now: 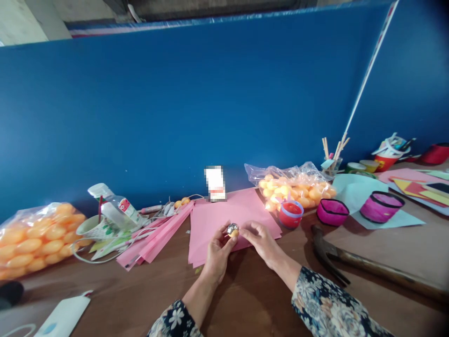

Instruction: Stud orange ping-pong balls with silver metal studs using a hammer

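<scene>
Above the pink paper [224, 210], my left hand [218, 252] grips a small ball [232, 230] between thumb and fingers. Its top is shiny and silver like foil, while orange-yellow shows on the lower side. From the right, my right hand [261, 241] pinches at the ball's edge with thumb and forefinger; the exact contact is too small to make out. Flat on the table under both hands lies the stack of pink sheets.
Bags of orange balls lie at left [42, 238] and behind right [301, 189]. A claw hammer [379, 267] lies to the right, near two magenta fabric rings [332, 213] and a red cup [290, 215]. A bottle [117, 210] leans at left. A blue partition [210, 93] stands behind.
</scene>
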A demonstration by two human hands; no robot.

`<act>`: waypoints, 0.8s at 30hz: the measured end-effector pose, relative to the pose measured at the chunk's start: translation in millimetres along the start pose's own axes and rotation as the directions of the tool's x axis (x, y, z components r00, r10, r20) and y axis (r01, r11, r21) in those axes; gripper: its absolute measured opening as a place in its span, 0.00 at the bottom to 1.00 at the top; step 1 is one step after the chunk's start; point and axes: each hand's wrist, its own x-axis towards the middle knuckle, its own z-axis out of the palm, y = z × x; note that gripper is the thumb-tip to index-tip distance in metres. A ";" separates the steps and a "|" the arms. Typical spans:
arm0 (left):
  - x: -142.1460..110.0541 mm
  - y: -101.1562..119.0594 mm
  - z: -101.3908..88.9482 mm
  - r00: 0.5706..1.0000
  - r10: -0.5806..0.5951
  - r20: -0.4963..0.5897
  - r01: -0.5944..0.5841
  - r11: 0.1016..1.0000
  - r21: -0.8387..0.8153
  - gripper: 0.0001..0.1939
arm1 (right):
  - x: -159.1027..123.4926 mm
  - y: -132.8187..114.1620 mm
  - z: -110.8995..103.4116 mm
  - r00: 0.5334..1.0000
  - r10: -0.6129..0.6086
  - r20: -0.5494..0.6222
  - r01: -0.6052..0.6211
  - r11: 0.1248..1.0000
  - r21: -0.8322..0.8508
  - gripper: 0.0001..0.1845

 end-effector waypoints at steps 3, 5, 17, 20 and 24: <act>-0.1 0.3 -0.6 1.000 -0.017 0.008 0.017 1.000 -0.014 0.26 | -0.8 -0.6 0.3 1.000 -0.007 0.022 0.007 1.000 0.012 0.10; -0.2 0.5 -0.7 1.000 -0.022 0.005 0.022 1.000 -0.020 0.26 | -1.5 -1.0 0.7 0.999 -0.007 0.031 0.007 1.000 0.015 0.11; -1.1 2.2 2.4 1.000 -0.015 -0.007 0.015 1.000 0.013 0.21 | 0.6 -0.5 0.9 0.999 0.032 0.017 -0.033 0.998 0.046 0.13; -1.3 1.4 1.9 1.000 -0.012 -0.002 0.012 1.000 0.016 0.21 | 0.2 0.0 1.3 0.999 0.034 0.024 -0.036 0.997 0.069 0.13; -1.0 0.5 0.8 1.000 -0.013 0.003 0.013 1.000 0.010 0.22 | -0.5 2.8 1.6 0.999 0.037 0.038 -0.039 0.997 0.070 0.12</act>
